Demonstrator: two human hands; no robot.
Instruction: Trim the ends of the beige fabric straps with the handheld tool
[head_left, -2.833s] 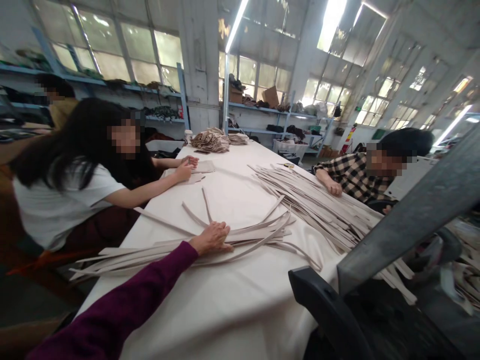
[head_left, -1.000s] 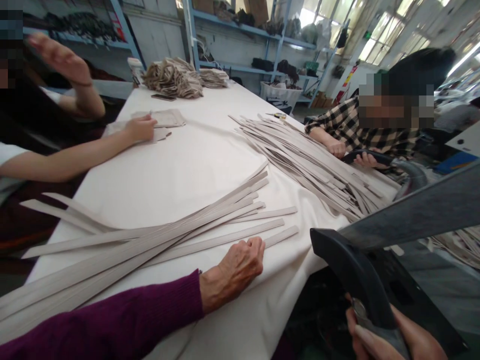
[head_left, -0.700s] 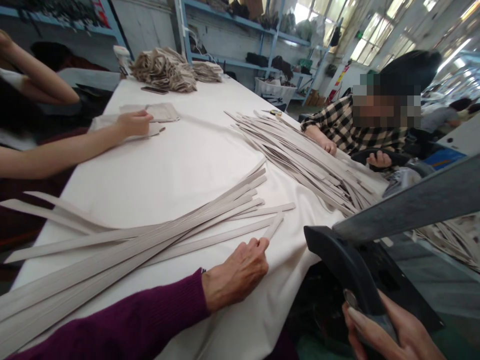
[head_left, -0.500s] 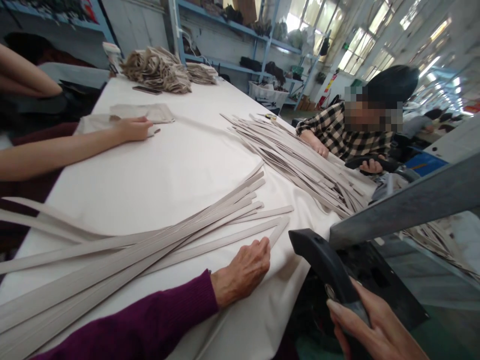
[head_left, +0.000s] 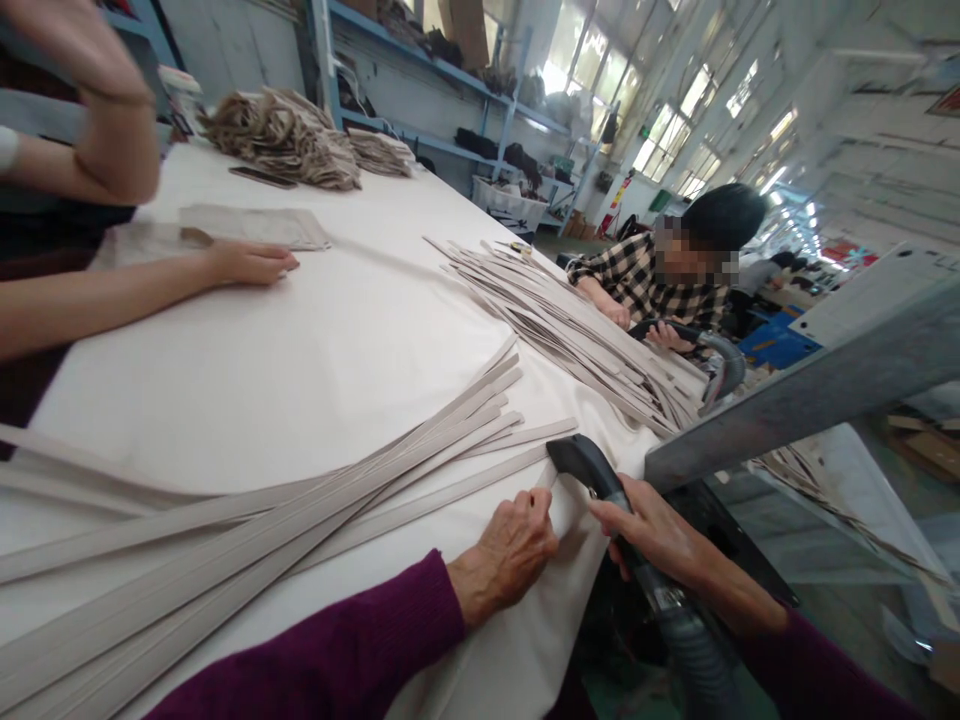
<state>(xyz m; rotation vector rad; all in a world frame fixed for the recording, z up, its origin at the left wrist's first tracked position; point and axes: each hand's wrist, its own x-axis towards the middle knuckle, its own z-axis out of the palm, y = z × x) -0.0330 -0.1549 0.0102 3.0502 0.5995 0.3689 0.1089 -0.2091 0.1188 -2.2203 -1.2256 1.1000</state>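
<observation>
My left hand (head_left: pixel 510 548) is closed on a beige fabric strip (head_left: pixel 480 475) near the table's right edge; the strip bends back at its far end. In my right hand (head_left: pixel 651 530) is a black vacuum hose nozzle (head_left: pixel 589 465), its ribbed hose (head_left: pixel 694 650) running down below the table edge. The nozzle's mouth is over the bent end of the strip; whether they touch I cannot tell. Left of my hand, a bundle of long beige strips (head_left: pixel 300 520) fans across the white-covered table (head_left: pixel 300 370).
A second heap of strips (head_left: pixel 570 325) lies across the table, beside a co-worker (head_left: pixel 645 280) holding another black nozzle. Another person's forearm (head_left: pixel 150 295) rests at left by folded fabric. A slanted metal bar (head_left: pixel 810 380) stands at right. Fabric piles (head_left: pixel 277 135) and a phone (head_left: pixel 262 178) sit farther back.
My right hand has brought the nozzle left, over the strip end by my left hand. The camera view has shifted a little. The left hand keeps its grip.
</observation>
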